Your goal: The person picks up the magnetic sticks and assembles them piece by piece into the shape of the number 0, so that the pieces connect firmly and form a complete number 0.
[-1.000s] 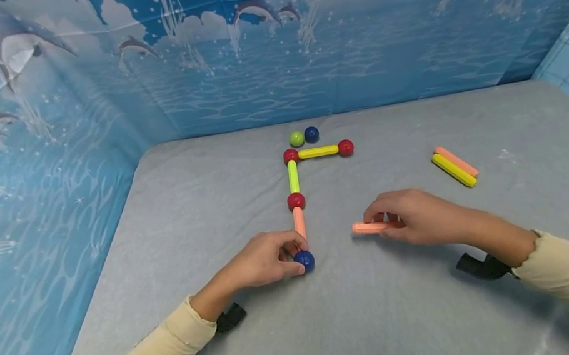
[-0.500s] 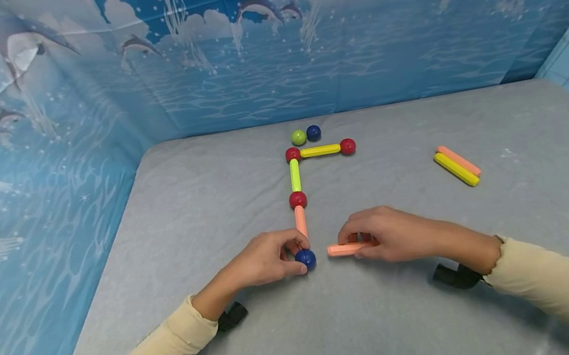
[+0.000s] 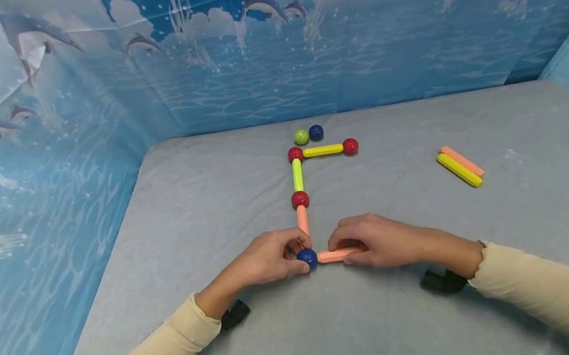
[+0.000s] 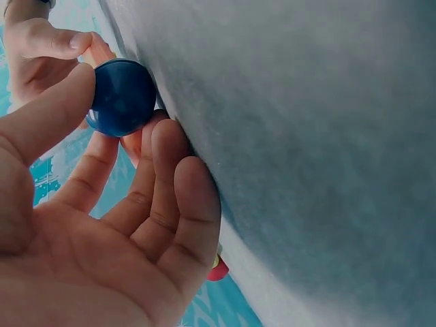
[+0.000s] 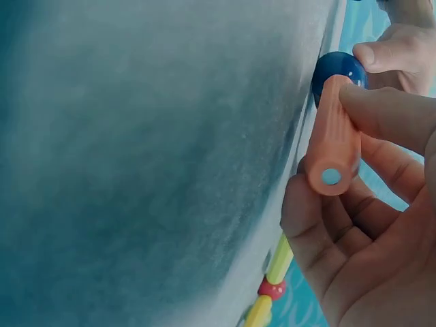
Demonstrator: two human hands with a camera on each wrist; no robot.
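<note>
Two hands meet on the grey counter (image 3: 209, 203): the left hand (image 3: 267, 260) pinches the blue ball (image 3: 307, 258) steady at the chain's near end, while the right hand (image 3: 372, 241) grips an orange stick (image 3: 332, 255), its tip against that ball.

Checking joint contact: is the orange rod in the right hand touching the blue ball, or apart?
Touching. The orange rod butts end-on against the blue ball; the right hand pinches the rod, the left hand holds the ball.
</note>
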